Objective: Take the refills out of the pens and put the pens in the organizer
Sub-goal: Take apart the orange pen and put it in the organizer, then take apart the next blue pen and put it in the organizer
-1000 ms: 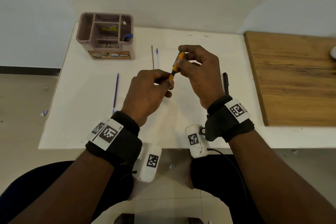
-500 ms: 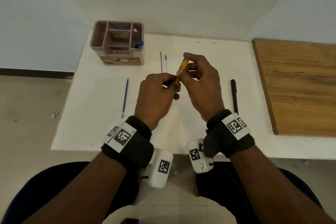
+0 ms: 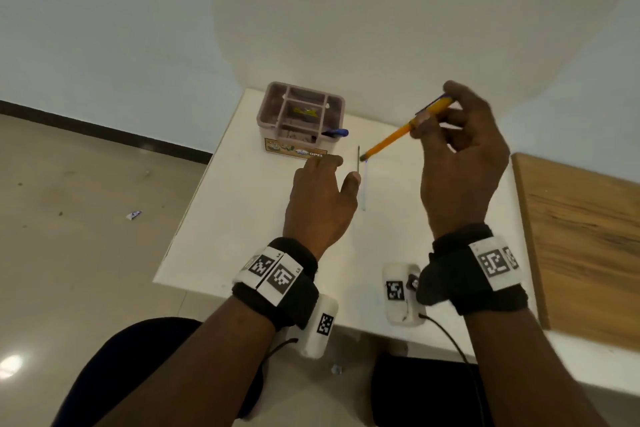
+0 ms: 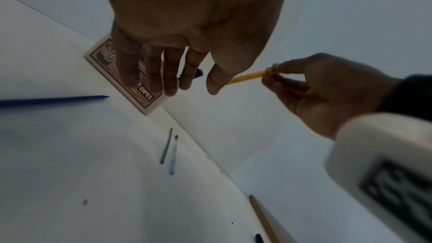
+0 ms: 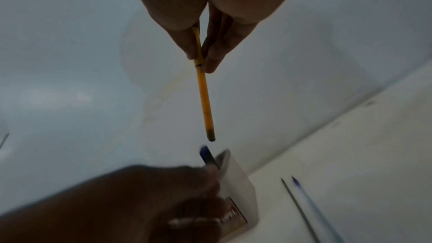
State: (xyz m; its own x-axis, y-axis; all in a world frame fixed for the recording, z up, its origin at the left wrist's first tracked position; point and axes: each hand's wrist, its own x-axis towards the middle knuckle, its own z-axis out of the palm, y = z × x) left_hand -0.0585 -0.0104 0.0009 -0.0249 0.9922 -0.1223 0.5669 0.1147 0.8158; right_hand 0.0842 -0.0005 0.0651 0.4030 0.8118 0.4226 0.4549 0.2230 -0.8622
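Observation:
My right hand pinches the upper end of an orange pen, held in the air and slanting down-left, its dark lower end just above the organizer. The pinkish organizer stands at the table's back left with a blue pen in its front right slot. My left hand hovers over the table in front of the organizer, fingers straight, holding nothing. A dark refill and a clear refill lie side by side between my hands. A blue refill lies left of them.
A wooden board covers the right part of the white table. A black pen lies near the board's edge. The wall stands right behind the organizer. Floor is to the left of the table edge.
My left hand let go of the orange pen and moved forward and left toward the organizer. My right hand lifted the pen up and away from me.

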